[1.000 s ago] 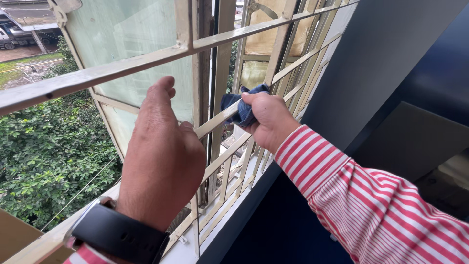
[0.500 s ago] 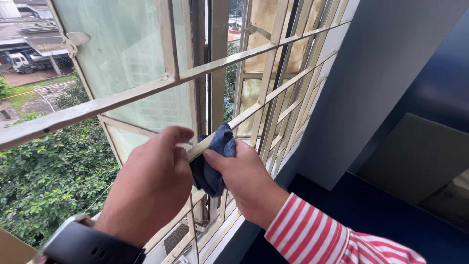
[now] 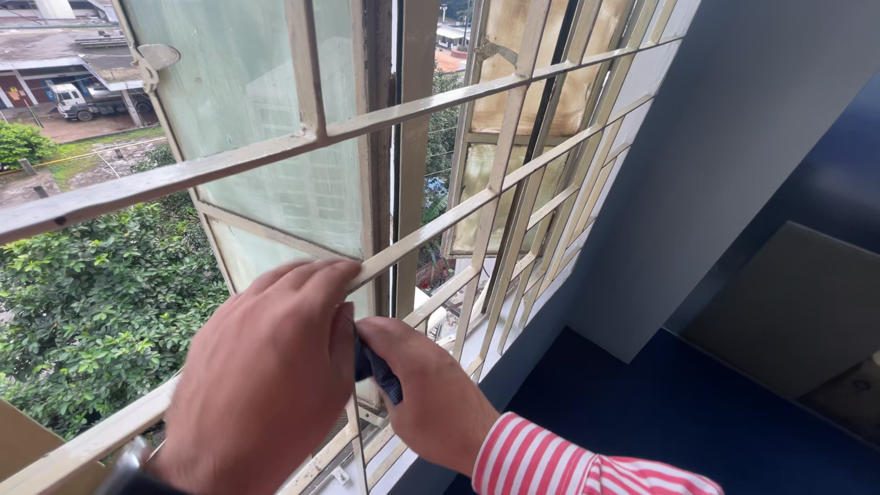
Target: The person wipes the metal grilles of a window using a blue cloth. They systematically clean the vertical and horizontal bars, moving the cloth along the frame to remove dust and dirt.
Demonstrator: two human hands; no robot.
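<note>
Mid-wipe, we judged: our right hand (image 3: 426, 403) clamped a dark blue cloth (image 3: 376, 371) against the cream metal grille bar (image 3: 431, 229); our left hand (image 3: 266, 376) gripped that bar alongside.

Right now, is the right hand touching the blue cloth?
Touching. The head view shows the right hand with its thumb and fingers closed over the blue cloth, pressing it against the window bar, with no gap between them.

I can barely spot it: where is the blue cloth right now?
The blue cloth is low in the head view, pinched between left hand and right hand, against a cream window bar.
</note>
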